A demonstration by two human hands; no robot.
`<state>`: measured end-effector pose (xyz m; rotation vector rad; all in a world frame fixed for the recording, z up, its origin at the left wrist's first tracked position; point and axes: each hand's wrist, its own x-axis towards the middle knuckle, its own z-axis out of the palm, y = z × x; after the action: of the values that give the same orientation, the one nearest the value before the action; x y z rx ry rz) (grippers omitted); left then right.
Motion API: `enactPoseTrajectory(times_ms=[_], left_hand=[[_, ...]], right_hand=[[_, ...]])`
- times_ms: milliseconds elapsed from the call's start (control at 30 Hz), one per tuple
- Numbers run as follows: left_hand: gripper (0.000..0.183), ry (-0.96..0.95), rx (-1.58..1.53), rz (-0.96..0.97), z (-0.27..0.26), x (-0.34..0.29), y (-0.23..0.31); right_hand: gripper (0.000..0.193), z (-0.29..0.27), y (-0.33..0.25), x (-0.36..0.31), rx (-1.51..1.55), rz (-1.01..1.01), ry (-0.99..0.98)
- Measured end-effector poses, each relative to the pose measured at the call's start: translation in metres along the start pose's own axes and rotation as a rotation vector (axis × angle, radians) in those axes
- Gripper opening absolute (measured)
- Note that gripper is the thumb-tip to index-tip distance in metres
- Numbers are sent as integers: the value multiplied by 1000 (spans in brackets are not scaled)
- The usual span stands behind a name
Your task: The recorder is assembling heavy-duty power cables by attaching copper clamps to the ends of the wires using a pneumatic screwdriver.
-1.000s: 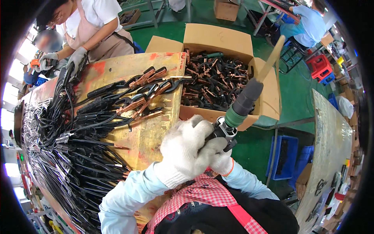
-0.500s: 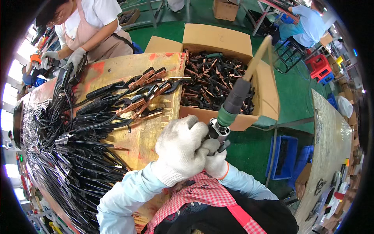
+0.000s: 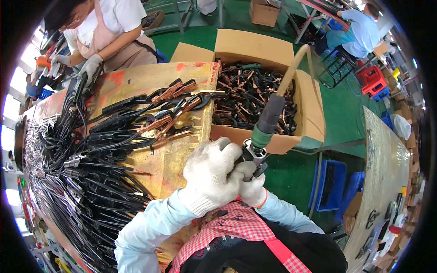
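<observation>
An air screwdriver (image 3: 255,150) with a silver body, green collar and black sleeve is held in front of my chest, its hose end pointing up and away. My right hand (image 3: 253,191), in a white glove, is closed around its lower part, partly hidden behind the left. Pressed against it, my left hand (image 3: 207,175) is a gloved fist; whatever is inside is hidden. The screwdriver's tip cannot be seen. To the left, black-handled clamps (image 3: 175,91) with copper-coloured jaws and black cables (image 3: 98,195) lie piled on the wooden table (image 3: 170,168).
Beyond my hands stands an open cardboard box (image 3: 255,43) full of similar clamps. A tan hose (image 3: 296,61) arches over it. Blue bins (image 3: 330,184) sit on the floor at right, beside a tilted board (image 3: 382,159). A gloved co-worker (image 3: 109,36) works across the table; another person sits far right.
My hands and the screwdriver stay nearly still; the hose end tilts slightly left. The co-worker across the table shifts their hands and an orange tool a little.
</observation>
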<state>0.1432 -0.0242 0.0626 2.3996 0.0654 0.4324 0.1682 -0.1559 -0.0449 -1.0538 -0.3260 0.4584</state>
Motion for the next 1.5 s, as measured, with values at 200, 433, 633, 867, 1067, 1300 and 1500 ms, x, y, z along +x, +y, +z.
enactPoseTrajectory(times_ms=[200,433,633,867,1067,1300,1500], left_hand=[[18,9,-38,-13,3,1,1],[13,-21,-34,-5,3,1,3],[14,-29,-26,-3,7,4,2],[15,22,-64,-40,13,1,-1],[13,38,0,48,14,0,-6],[14,2,12,28,13,-2,-3],[16,84,-55,-6,22,-7,-5]], right_hand=[[38,-3,-6,2,-186,-107,-52],[39,-3,-17,4,-194,-45,-78],[43,-3,-15,5,-158,-62,-42],[42,1,-19,8,-259,-151,-39],[44,0,-22,10,-239,-83,-59],[53,-3,-6,2,-266,-57,-18],[57,-4,2,-4,-133,2,19]])
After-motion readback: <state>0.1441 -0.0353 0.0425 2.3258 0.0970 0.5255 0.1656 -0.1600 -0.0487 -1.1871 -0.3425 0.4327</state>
